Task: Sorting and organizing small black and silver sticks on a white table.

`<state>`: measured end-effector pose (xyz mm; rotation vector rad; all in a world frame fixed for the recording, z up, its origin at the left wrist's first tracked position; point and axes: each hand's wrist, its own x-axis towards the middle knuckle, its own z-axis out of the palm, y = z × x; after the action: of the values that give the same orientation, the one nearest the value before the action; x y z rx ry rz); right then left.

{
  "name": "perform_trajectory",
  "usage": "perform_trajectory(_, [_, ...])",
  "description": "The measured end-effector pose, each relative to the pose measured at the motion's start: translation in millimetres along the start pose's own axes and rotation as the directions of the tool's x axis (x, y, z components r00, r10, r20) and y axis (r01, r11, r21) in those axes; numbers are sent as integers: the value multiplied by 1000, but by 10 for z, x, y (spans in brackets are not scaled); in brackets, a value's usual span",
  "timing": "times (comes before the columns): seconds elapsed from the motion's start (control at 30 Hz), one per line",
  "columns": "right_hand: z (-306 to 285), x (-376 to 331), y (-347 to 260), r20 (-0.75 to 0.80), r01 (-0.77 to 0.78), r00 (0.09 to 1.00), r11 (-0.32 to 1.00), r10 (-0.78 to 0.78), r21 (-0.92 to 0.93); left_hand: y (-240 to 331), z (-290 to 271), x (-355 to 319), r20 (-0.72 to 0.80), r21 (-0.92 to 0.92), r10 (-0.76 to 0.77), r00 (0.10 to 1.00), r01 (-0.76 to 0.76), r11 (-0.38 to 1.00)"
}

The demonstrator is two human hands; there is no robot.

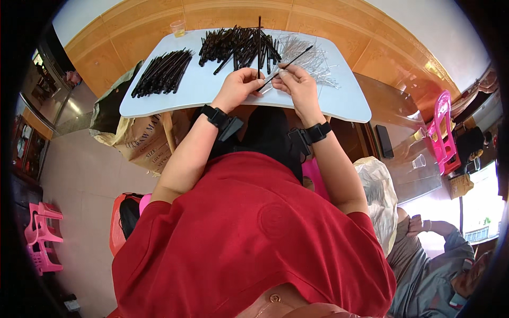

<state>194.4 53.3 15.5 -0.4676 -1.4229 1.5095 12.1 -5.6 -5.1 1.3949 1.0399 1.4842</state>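
At the near edge of a white table [212, 91], my left hand [238, 90] pinches a slim dark stick [260, 42] that points away from me. My right hand [299, 90] has its fingers closed on a thin black rod [298, 56], slanting up to the right. The rod's lower end meets the fingertips of my left hand, where a narrow clear strip also shows. Just beyond my hands lies a loose heap of dark sticks [228, 45]. Right of it spreads a tangle of clear thin strips [313, 55]. A neater pile of dark sticks [164, 73] rests on the left.
A plastic cup [178, 28] stands at the table's far left corner. Below the left side is a large paper sack [143, 140]. On a brown table to the right lie a black phone [384, 141] and clear cups [419, 161]. Another person [432, 270] is at lower right.
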Motion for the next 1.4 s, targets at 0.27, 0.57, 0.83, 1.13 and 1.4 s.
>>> perform_trajectory(0.27, [47,-1,3,50,60,997,998,-58,-33,-15,-60,36,-63,-24,-45,997,44,999])
perform_trajectory(0.57, [85,-8,-80,-44,97,994,995,-98,-36,59,30,27,-98,-19,-52,994,51,999])
perform_trajectory(0.83, [7,-31,-64,-117,92,989,996,-94,-18,58,48,27,-86,7,-49,995,50,999])
perform_trajectory(1.13, [-9,-28,-55,-161,73,984,997,-77,-33,47,22,22,-63,108,-43,997,50,993])
perform_trajectory(1.4, [85,-28,-34,-111,110,989,992,-102,67,58,21,-92,50,159,44,998,-52,986])
